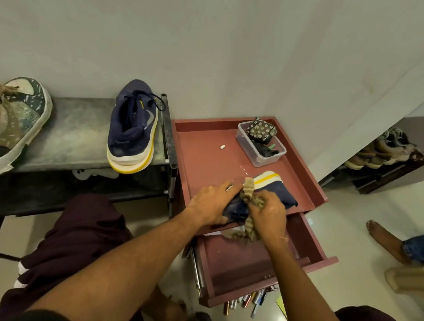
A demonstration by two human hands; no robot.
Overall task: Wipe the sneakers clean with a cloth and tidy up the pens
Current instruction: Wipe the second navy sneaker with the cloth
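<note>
Navy sneaker lies under cloth in right hand.

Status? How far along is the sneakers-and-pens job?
Nothing clearly done. In hand: left hand presses the navy sneaker on the red cabinet top; right hand grips the striped cloth against it. Left: pens on the floor; second navy sneaker on the rack, unclear if wiped.
</note>
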